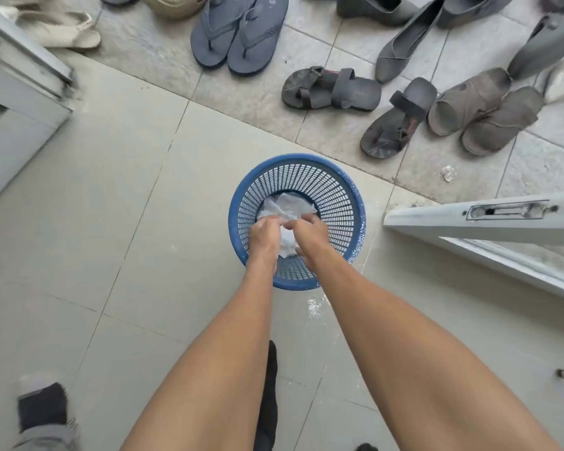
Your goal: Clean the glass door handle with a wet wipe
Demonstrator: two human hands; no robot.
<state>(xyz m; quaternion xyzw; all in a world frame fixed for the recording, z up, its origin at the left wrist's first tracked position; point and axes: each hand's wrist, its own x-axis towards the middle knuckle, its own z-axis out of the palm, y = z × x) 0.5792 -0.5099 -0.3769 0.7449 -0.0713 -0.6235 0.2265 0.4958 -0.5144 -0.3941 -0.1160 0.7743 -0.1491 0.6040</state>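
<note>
A blue plastic mesh basket stands on the tiled floor in front of me. Both arms reach down into it. My left hand and my right hand are side by side over the basket's opening, fingers pinched on a crumpled white wet wipe. More crumpled white tissue lies at the bottom of the basket beyond my fingers. The edge of the open glass door with its metal latch plate is at the right. The door handle itself is not visible.
Several sandals, flip-flops and shoes lie scattered on the rougher grey tiles beyond the threshold. A white door frame stands at the left. My feet in dark socks are at the bottom. White debris lies beside the basket.
</note>
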